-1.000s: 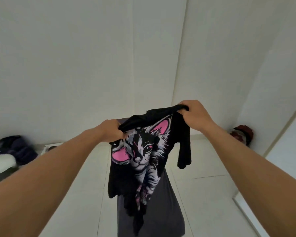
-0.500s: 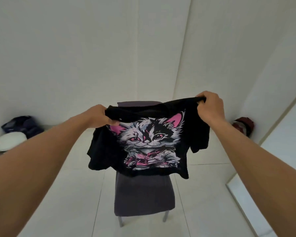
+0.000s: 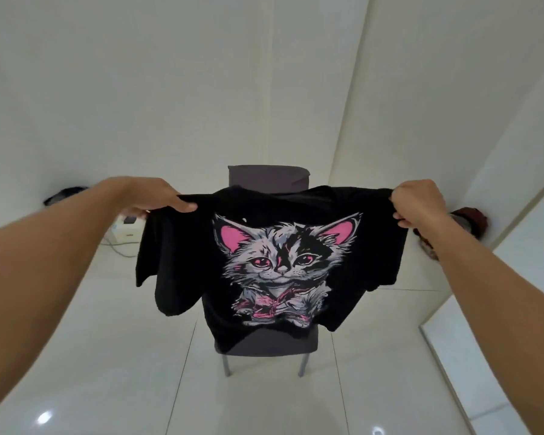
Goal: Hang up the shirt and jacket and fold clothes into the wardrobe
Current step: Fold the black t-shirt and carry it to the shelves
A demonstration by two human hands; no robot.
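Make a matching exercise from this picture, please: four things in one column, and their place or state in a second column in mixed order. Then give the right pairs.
Things:
1. black T-shirt
2. grey chair
3. left hand
4. dark red cloth

Place or state:
A. stands on the floor behind the shirt
B. grips one top corner of the shirt
C. held spread in the air, cat print towards the camera
D. lies by the wall on the right

Pairs: 1-C, 2-A, 3-B, 4-D
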